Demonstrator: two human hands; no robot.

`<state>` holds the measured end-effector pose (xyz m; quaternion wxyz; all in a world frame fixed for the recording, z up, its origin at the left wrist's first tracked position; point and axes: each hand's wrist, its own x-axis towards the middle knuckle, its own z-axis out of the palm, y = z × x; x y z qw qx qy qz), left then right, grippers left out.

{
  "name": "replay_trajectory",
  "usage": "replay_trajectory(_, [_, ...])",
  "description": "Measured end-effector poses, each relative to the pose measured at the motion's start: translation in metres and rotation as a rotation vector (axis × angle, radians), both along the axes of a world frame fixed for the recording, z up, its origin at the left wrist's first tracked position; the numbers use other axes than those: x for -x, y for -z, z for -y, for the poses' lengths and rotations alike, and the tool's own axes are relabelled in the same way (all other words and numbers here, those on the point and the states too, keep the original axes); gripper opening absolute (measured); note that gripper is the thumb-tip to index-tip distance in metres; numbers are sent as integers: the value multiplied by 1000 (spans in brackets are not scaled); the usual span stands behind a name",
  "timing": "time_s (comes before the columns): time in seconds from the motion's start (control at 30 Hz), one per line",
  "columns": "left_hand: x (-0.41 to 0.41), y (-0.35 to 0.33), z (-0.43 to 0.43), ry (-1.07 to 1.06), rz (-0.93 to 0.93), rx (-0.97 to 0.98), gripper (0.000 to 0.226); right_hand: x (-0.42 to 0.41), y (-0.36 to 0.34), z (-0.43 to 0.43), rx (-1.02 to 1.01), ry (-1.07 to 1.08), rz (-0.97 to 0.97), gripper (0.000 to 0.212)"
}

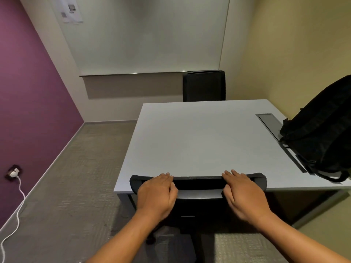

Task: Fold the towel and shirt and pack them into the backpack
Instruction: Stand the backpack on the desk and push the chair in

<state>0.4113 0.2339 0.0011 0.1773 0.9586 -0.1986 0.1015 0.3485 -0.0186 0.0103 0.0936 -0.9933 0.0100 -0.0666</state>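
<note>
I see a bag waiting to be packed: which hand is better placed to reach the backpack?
The right hand, probably. Both hands rest on the chair back, but the backpack stands at the right edge of the table, on that hand's side; the left hand would have to cross over.

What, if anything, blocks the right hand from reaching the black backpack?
Nothing visible, so probably yes. The right hand rests on the chair back, and only bare table lies between it and the backpack at the right edge.
</note>
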Motion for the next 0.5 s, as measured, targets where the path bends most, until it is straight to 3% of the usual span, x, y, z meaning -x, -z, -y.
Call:
replay_trajectory(0.13, [-8, -12, 12, 52, -106, -20, 49, -12, -12, -7, -49, -42, -83, 49])
replay_trajectory(0.33, [-14, -8, 14, 96, -240, -128, 50, -26, -7, -6, 15, -93, -264, 55])
replay_trajectory(0.5, [-20, -6, 15, 126, -288, -212, 53, -29, -6, -6, 33, -88, -297, 56])
